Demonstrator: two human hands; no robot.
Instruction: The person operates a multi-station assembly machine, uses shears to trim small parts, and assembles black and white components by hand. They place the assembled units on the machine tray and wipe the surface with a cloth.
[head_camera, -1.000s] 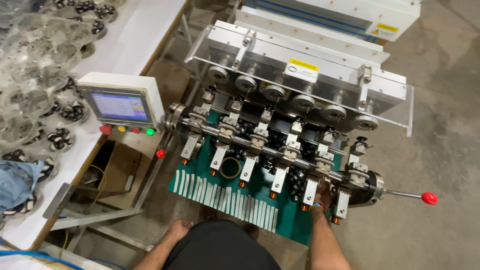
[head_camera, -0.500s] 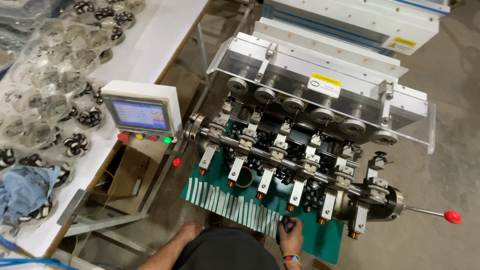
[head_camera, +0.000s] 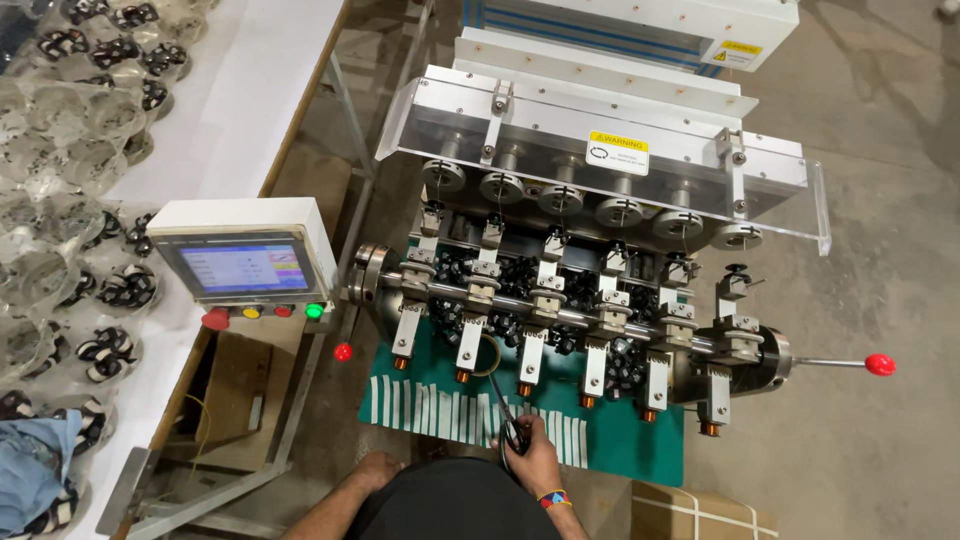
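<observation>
- Right hand (head_camera: 535, 455) is closed round the handles of small dark scissors (head_camera: 508, 415), blades pointing up toward the winding heads (head_camera: 560, 340).
- Left hand (head_camera: 378, 468) lies near the front edge of the green mat (head_camera: 620, 440), fingers loosely curled, holding nothing as far as the view shows; partly hidden by the person's body.
- Scissor tips sit between the second and third heads from the left, just below the row of copper-coloured nozzles (head_camera: 524, 389). Whether the tips touch any wire: too fine to tell.
- Progress, as a judgement: dark cores (head_camera: 520, 275) are seated along the shaft (head_camera: 560, 315) behind the heads, so loading looks done. Trimming looks in hand at the left-middle stations; stations further right look untouched.
- White strips (head_camera: 450, 410) are laid in a row along the mat's front edge, from the left to about the middle.
- Room: open mat in front of the nozzles gives the right hand free sideways travel. Upward it is tight, with nozzles and clamp blocks close above the blades.
- Right edge: red-knobbed lever (head_camera: 880, 364) sticks out well past the last head, over bare concrete floor (head_camera: 880, 470).
- Left edge: touchscreen control box (head_camera: 245, 265) with its coloured buttons stands just beside the shaft end; a second red knob (head_camera: 343, 352) hangs below it.
- Clear guard (head_camera: 600, 160) overhangs the upper spindles, well apart from the hands.
- White table (head_camera: 240, 110) at far left carries bagged parts (head_camera: 70, 150), out of reach of the work.
</observation>
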